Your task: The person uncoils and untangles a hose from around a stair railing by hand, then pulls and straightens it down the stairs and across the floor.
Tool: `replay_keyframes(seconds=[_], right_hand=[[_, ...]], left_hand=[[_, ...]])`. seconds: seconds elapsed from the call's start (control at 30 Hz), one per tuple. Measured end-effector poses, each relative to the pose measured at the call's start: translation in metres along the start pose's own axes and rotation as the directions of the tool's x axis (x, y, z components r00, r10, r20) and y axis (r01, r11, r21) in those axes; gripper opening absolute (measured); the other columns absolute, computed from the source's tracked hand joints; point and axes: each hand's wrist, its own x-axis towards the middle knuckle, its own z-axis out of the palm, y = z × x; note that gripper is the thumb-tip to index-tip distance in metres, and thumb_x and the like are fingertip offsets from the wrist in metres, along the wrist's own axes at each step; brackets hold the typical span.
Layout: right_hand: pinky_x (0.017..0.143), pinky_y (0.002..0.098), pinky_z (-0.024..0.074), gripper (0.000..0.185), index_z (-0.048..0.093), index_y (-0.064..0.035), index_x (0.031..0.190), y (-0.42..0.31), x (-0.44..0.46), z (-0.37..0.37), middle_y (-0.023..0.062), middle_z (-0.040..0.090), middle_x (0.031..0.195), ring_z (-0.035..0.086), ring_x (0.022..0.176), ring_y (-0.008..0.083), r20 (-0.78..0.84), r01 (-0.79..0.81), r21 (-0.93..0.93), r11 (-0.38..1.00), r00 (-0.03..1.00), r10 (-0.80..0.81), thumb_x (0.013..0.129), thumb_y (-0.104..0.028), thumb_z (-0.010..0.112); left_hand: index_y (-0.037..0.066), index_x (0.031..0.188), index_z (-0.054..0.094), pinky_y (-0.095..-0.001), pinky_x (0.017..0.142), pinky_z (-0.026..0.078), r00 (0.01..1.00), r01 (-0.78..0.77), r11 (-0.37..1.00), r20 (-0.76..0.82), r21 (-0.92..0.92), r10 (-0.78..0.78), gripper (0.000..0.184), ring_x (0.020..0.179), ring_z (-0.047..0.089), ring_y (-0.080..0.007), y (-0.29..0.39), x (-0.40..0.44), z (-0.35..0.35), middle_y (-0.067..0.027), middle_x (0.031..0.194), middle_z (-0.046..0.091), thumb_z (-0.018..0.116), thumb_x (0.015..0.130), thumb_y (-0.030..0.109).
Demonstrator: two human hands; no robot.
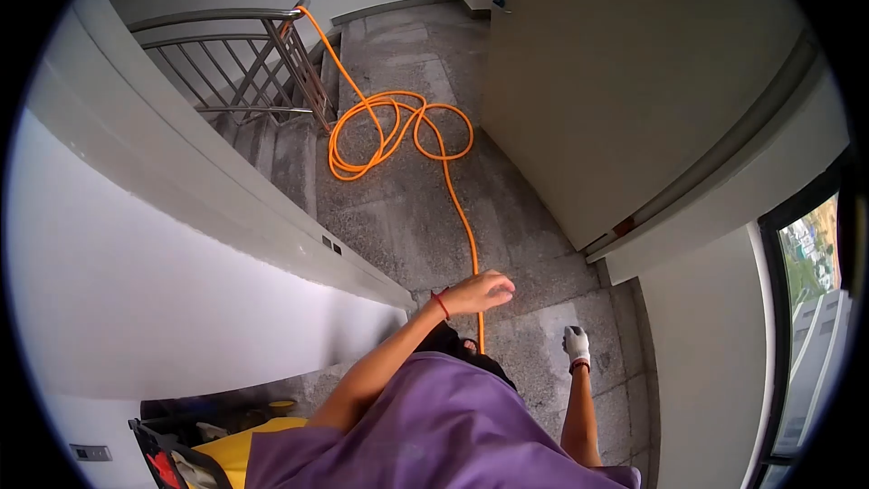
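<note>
In the head view, an orange hose [463,218] lies on the grey floor [380,227], looped in coils beside the metal railing [226,14]; one end rises to the railing's top corner, while the other length runs back toward the person. The left hand [482,292], bare with a red band [441,304] at the wrist, is over that length, its fingers loosely bent (whether they grip the hose, I cannot tell). The right hand [577,344], in a white glove with dark fingertips, is lowered well apart from it, fingers curled; whether it pinches anything, I cannot tell. A door [597,82] stands to the right of the coils.
</note>
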Motion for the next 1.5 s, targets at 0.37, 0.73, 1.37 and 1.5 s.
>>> replay_keyframes(seconds=[0.37,0.73,1.37,1.5], right_hand=[[0.080,0.0287,0.0484,0.029,0.061,-0.0020,0.110,-0.453,0.129,0.223,0.0103,0.067,0.097,0.062,0.089,0.0160,0.480,0.692,-0.055,0.720,0.651,-0.589,0.090,-0.022,0.059],[0.040,0.0342,0.0448,0.021,0.058,-0.0074,0.087,-0.317,0.312,0.093,0.0073,0.057,0.063,0.055,0.046,0.0185,0.144,-0.572,-0.304,0.762,0.763,0.630,0.088,-0.029,0.059],[0.087,0.0291,0.0467,0.051,0.054,0.0008,0.123,-1.050,0.491,0.853,0.0152,0.064,0.110,0.060,0.100,0.0192,0.915,0.739,0.131,0.660,0.166,-0.367,0.087,-0.033,0.066],[0.092,0.0330,0.0448,0.068,0.042,0.0036,0.133,-1.089,0.465,0.980,0.0188,0.060,0.115,0.057,0.106,0.0239,0.959,0.711,0.089,0.697,0.128,-0.254,0.084,-0.036,0.069]], left_hand=[[0.001,0.106,0.064,-0.0424,0.087,0.048,0.429,0.839,0.488,-0.258,-0.242,-0.866,0.041,0.104,0.061,-0.0333,-0.315,0.042,-0.161,-0.0182,0.110,0.065,0.055,0.085,0.035],[0.012,0.118,0.057,-0.0353,0.071,0.049,0.092,0.482,0.304,-0.298,-0.822,-0.950,0.037,0.082,0.059,-0.0183,-0.418,0.055,-0.359,-0.0024,0.098,0.060,0.056,0.090,0.036],[0.014,0.125,0.051,-0.0399,0.081,0.049,-0.330,-0.482,0.181,-0.014,-0.857,-0.944,0.048,0.098,0.059,-0.0235,-0.463,0.146,-0.452,-0.0063,0.119,0.055,0.062,0.085,0.038],[0.011,0.119,0.055,-0.0375,0.077,0.050,-0.394,-0.431,0.083,0.105,-0.899,-0.913,0.043,0.092,0.060,-0.0214,-0.505,0.163,-0.546,-0.0047,0.109,0.058,0.063,0.085,0.035]])
